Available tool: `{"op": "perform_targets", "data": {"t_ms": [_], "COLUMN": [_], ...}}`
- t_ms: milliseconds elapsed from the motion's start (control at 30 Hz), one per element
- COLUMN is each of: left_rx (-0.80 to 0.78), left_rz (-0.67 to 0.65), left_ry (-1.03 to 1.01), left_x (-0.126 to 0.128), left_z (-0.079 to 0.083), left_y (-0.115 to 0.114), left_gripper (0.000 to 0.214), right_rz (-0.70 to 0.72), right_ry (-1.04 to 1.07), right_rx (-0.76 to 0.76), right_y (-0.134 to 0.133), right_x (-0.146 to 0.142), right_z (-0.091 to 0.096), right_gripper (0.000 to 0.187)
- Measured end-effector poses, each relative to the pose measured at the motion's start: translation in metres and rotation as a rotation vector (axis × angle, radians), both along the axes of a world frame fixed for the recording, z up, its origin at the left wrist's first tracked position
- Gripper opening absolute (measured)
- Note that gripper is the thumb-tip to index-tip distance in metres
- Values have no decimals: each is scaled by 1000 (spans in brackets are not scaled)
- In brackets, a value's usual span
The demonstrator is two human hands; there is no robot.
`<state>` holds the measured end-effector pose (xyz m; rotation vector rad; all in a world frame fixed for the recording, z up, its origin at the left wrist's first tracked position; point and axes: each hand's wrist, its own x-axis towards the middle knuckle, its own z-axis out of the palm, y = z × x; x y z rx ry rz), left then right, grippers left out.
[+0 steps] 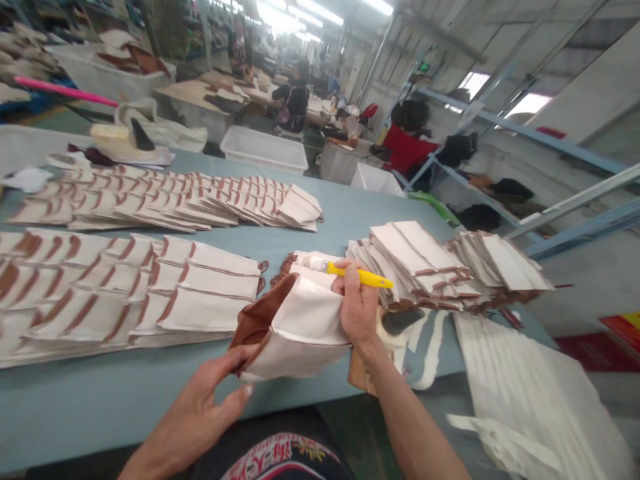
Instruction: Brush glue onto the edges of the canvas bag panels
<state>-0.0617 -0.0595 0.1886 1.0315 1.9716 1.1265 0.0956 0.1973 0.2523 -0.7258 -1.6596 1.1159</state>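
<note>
Yellow brush handle (376,279), cream-and-brown piece (310,312)

Over the table (115,400), we cannot see all the fingers of the left hand (205,403). On it, the near row of cloth pieces (200,293) runs past the left edge. Beyond it, a seated worker (295,100) blurs; before it, our printed clothing (285,460) is cut off below.
</note>
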Motion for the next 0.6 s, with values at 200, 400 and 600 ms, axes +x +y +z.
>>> {"op": "perform_targets", "data": {"t_ms": [200,400,600], "left_rx": [-72,34,162], "left_rz": [38,-89,-170], "left_ry": [110,47,38], "left_x": [-24,-22,-7], "left_z": [-16,25,65], "left_y": [-4,11,14], "left_gripper": [65,46,27], "right_rz": [34,123,236], "right_ry": [-26,-58,-88], "right_rx": [-208,-225,-245], "right_y": [18,21,16], "right_x": [-24,-39,-56], "right_z": [-2,-6,-24], "right_gripper": [64,64,64]}}
